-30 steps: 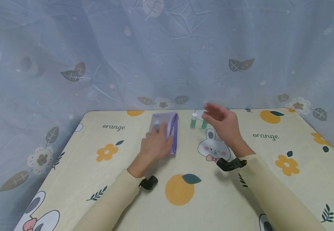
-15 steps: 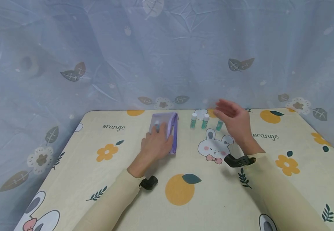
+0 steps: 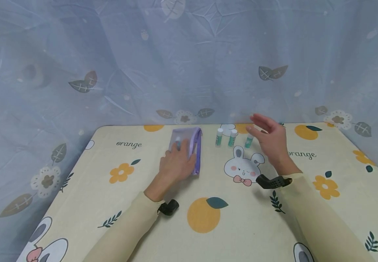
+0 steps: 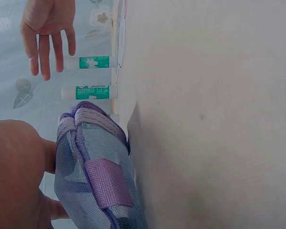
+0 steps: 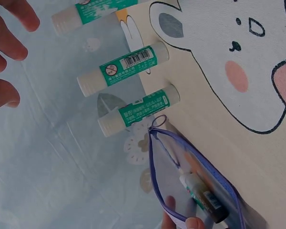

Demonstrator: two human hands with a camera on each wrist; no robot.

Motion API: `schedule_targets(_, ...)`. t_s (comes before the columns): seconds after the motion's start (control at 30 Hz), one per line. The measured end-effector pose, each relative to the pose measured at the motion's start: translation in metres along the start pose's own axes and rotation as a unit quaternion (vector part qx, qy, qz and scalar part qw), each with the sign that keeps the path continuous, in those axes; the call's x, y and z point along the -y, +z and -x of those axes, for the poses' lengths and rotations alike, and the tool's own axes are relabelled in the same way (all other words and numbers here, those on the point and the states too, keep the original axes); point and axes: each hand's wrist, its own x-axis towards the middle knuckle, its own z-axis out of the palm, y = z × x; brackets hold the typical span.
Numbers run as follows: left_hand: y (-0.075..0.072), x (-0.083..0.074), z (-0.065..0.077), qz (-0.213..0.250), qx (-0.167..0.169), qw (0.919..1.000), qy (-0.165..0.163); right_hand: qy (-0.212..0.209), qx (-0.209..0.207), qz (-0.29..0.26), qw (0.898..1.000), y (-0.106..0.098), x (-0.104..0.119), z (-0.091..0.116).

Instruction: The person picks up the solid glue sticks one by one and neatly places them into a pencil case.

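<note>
My left hand [image 3: 176, 164] lies over a purple-edged mesh zip pouch [image 3: 197, 162], gripping its upper side by the mouth. The right wrist view shows that mouth gaping, with a green-labelled tube [image 5: 207, 198], dark at one end, inside. Three white-capped glue sticks with green labels stand upright to the pouch's right: the nearest [image 3: 218, 137], the middle one [image 3: 232, 138] and the farthest [image 3: 249, 141]. Beside the farthest stick hovers my right hand [image 3: 270, 140], fingers and thumb apart and holding nothing. In the left wrist view the pouch [image 4: 105, 157] hides part of the left fingers.
A cream cloth [image 3: 156, 233] printed with oranges, flowers and rabbits covers the table. Behind its far edge hangs a blue-grey patterned curtain [image 3: 189, 65]. Both wrists carry black bands, such as the right wristband [image 3: 272, 181].
My right hand has moved rightward from the middle glue stick to beside the farthest one, uncovering the sticks. Lately it shifted slightly more to the right. The left hand and pouch have stayed put.
</note>
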Motion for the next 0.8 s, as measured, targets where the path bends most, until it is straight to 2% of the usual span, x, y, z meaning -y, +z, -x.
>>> schedule_targets(0.33, 0.001, 0.000, 0.000, 0.003, -0.007, 1.0000, 0.001, 0.063, 0.003, -0.007, 0.998, 0.003, -0.013, -0.002)
schedule_targets(0.8, 0.000, -0.001, 0.000, 0.001, 0.001, 1.0000, -0.002, 0.093, 0.014, 0.019, 0.995, 0.007, -0.033, -0.002)
